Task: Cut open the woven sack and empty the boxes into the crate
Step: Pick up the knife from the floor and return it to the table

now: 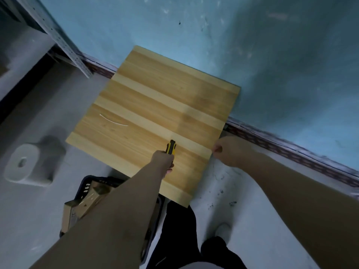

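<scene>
My left hand [162, 160] is shut on a yellow and black utility knife [170, 146], held just over the near part of a wooden table [155, 98]. My right hand [231, 151] hangs beside the table's right edge with its fingers curled and nothing in it. Below the table, under my left forearm, stands a dark plastic crate [91, 183] with brown cardboard boxes [88, 202] in it. A thin white strip [113, 120] lies on the table's left part. No woven sack is in view.
A blue wall [272, 55] runs behind the table. A perforated metal shelf post [58, 37] stands at the upper left. A white roll [23, 164] lies on the grey floor to the left. My dark trouser leg [178, 230] is below.
</scene>
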